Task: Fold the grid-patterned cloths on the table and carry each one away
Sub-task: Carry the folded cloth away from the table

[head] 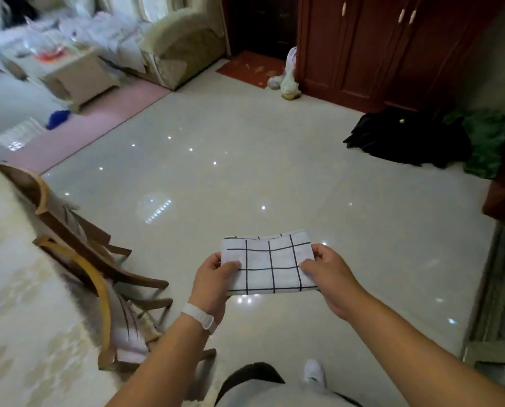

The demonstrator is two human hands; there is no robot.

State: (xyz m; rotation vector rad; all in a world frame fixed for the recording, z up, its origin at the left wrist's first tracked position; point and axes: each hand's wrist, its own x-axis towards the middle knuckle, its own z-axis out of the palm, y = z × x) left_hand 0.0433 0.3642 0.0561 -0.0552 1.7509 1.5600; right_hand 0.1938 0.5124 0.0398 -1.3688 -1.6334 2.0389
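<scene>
Head view: both hands' fingers, left hand [213, 277] and right hand [329, 273], pinch the folded grid-patterned cloth [270, 264] above the floor [245, 171].

Both forearms extended forward; left hand [213, 274] and right hand [330, 271] level, fingers [308, 264] pinched closed, thumbs on top.

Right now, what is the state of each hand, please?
Left hand: closed on the left edge of the folded cloth.
Right hand: closed on the cloth's right edge.
</scene>
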